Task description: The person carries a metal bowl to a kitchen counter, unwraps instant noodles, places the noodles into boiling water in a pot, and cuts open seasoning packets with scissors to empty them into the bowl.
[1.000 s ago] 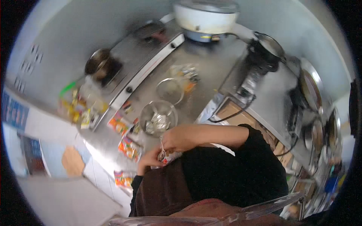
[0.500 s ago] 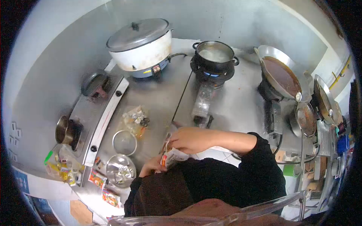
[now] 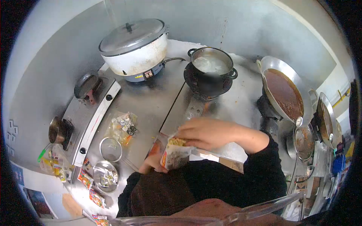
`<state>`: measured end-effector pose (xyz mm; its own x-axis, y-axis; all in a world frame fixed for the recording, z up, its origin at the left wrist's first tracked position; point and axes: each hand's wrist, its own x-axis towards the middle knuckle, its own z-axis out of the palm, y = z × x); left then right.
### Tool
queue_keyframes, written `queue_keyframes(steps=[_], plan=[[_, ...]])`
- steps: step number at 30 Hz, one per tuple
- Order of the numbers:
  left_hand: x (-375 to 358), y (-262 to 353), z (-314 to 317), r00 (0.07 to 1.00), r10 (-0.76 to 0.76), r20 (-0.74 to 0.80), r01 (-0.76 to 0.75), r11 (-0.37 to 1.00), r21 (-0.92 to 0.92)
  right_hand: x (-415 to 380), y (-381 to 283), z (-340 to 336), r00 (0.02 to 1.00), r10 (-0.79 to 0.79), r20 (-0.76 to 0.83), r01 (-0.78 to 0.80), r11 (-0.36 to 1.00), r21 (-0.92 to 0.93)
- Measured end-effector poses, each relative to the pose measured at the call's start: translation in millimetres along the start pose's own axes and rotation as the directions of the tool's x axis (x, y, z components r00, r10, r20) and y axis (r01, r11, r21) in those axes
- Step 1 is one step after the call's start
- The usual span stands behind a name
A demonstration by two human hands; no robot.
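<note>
In the middle front, my left hand [image 3: 152,162] grips a torn-open instant noodle packet [image 3: 177,157] low on its side, close to my body. A block of dry yellow noodles [image 3: 176,141] shows at its mouth. My right hand [image 3: 205,132] bends over that mouth, its fingers closed on the noodles and the edge of the wrapper, with the tips partly hidden. Just beyond the packet, a black-handled pot [image 3: 213,62] of cloudy, bubbling liquid sits on a burner. To the left lie scissors [image 3: 131,130] beside torn wrappers [image 3: 120,126].
A ring-shaped strainer [image 3: 111,149] and a metal bowl [image 3: 106,177] with sachets are at the left, near more noodle packets [image 3: 97,198]. A large rice cooker [image 3: 135,52] stands at the back. Right, a wok [image 3: 283,90] holds brown sauce.
The packet's mouth has come open and the noodles now show. My right hand has shifted right over the opening. The view has turned slightly.
</note>
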<state>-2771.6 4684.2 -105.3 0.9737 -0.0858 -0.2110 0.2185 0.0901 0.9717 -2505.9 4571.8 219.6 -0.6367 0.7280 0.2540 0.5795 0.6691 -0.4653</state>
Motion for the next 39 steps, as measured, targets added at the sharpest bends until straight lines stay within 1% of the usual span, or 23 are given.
queue_keyframes(steps=[3, 5, 7, 8, 9, 10, 11, 14, 17, 20, 22, 24, 26, 27, 29, 31, 32, 33, 34, 35, 36, 38, 39], plan=[[23.3, -11.0, -44.6, 0.996, 0.004, -0.085, -0.004, 1.0, -0.001, 8.6, 16.3, -31.8, 0.999, -0.015, -0.05, 0.012, 0.998, -0.061], [48.7, -25.2, -94.3, 0.987, 0.015, -0.162, -0.012, 1.0, 0.02, 14.0, 31.0, -61.9, 0.982, -0.038, -0.183, 0.033, 0.999, -0.028], [84.5, -21.9, -144.5, 0.963, 0.03, -0.268, -0.043, 0.998, -0.043, 15.6, 53.5, -87.4, 0.968, 0.076, -0.239, -0.084, 0.996, -0.022], [104.4, 27.9, -134.8, 0.917, -0.012, -0.398, -0.102, 0.959, -0.266, 13.8, 72.2, -98.7, 0.96, 0.052, -0.275, -0.089, 0.988, -0.125], [124.1, 83.9, -122.4, 0.852, -0.054, -0.52, -0.218, 0.867, -0.448, 11.9, 94.4, -104.9, 0.942, 0.111, -0.318, -0.136, 0.989, -0.058], [127.4, 159.8, -99.7, 0.917, 0.22, -0.334, -0.379, 0.743, -0.551, 10.0, 105.5, -116.2, 0.898, 0.288, -0.333, -0.285, 0.957, 0.058], [125.1, 222.0, -76.0, 0.849, 0.503, -0.16, -0.466, 0.572, -0.676, 4.9, 129.9, -129.7, 0.889, 0.331, -0.318, -0.292, 0.942, 0.165], [120.4, 286.7, -40.8, 0.881, 0.309, -0.357, -0.472, 0.585, -0.659, -8.0, 168.4, -153.0, 0.67, 0.573, -0.472, -0.41, 0.816, 0.407], [142.7, 250.8, -59.9, 0.835, 0.424, -0.351, -0.541, 0.751, -0.379, -31.2, 234.5, -167.0, 0.565, 0.659, -0.496, -0.468, 0.752, 0.465], [141.5, 223.5, -63.8, 0.855, 0.389, -0.344, -0.516, 0.71, -0.479, -48.1, 286.5, -154.8, 0.515, 0.629, -0.583, -0.783, 0.622, -0.02], [125.2, 226.0, -45.3, 0.866, 0.284, -0.411, -0.488, 0.656, -0.575, -54.1, 316.9, -135.3, 0.574, 0.649, -0.5, -0.817, 0.498, -0.291], [105.2, 242.5, -23.5, 0.844, 0.036, -0.535, -0.394, 0.718, -0.574, -52.5, 320.3, -121.5, 0.609, 0.635, -0.475, -0.785, 0.4, -0.473], [87.9, 257.7, -9.4, 0.678, -0.289, -0.676, -0.166, 0.835, -0.524, -42.6, 298.6, -113.8, 0.642, 0.572, -0.511, -0.751, 0.338, -0.566], [85.5, 262.9, -7.7, 0.66, -0.281, -0.697, -0.167, 0.849, -0.501, -35.3, 286.9, -112.3, 0.678, 0.427, -0.598, -0.732, 0.467, -0.496], [88.3, 272.4, -7.4, 0.625, -0.264, -0.735, -0.165, 0.875, -0.455, -19.4, 255.6, -112.4, 0.631, 0.132, -0.765, -0.604, 0.702, -0.377], [106.5, 240.9, -28.4, 0.554, -0.092, -0.828, -0.429, 0.82, -0.378, -5.8, 161.2, -94.0, 0.448, 0.617, -0.647, -0.693, 0.697, 0.184], [115.1, 228.3, -37.1, 0.499, -0.01, -0.867, -0.552, 0.767, -0.327, -10.2, 150.9, -68.4, 0.452, 0.688, -0.567, -0.715, 0.66, 0.23], [121.8, 230.8, -44.2, 0.51, 0.13, -0.85, -0.623, 0.738, -0.26, -12.2, 148.4, -30.7, 0.524, 0.718, -0.458, -0.515, 0.695, 0.501], [128.8, 234.6, -49.4, 0.504, 0.269, -0.82, -0.693, 0.693, -0.198, -7.2, 124.8, -7.6, 0.612, 0.74, -0.278, -0.436, 0.61, 0.662], [129.3, 249.6, -38.2, 0.475, 0.362, -0.802, -0.675, 0.735, -0.068, -3.4, 119.1, 26.1, 0.649, 0.746, -0.147, -0.217, 0.367, 0.905], [130.0, 255.9, -36.6, 0.452, 0.471, -0.758, -0.617, 0.779, 0.116, -2.0, 126.6, 59.7, 0.704, 0.701, -0.115, 0.109, 0.054, 0.993], [130.0, 265.9, -34.9, 0.412, 0.653, -0.635, -0.405, 0.756, 0.514, 22.9, 77.6, 44.4, 0.694, 0.695, -0.188, 0.458, -0.225, 0.86], [128.8, 271.0, -34.0, 0.398, 0.726, -0.561, -0.243, 0.673, 0.698, 17.1, 89.5, 49.4, 0.713, 0.668, -0.215, 0.503, -0.273, 0.82]])
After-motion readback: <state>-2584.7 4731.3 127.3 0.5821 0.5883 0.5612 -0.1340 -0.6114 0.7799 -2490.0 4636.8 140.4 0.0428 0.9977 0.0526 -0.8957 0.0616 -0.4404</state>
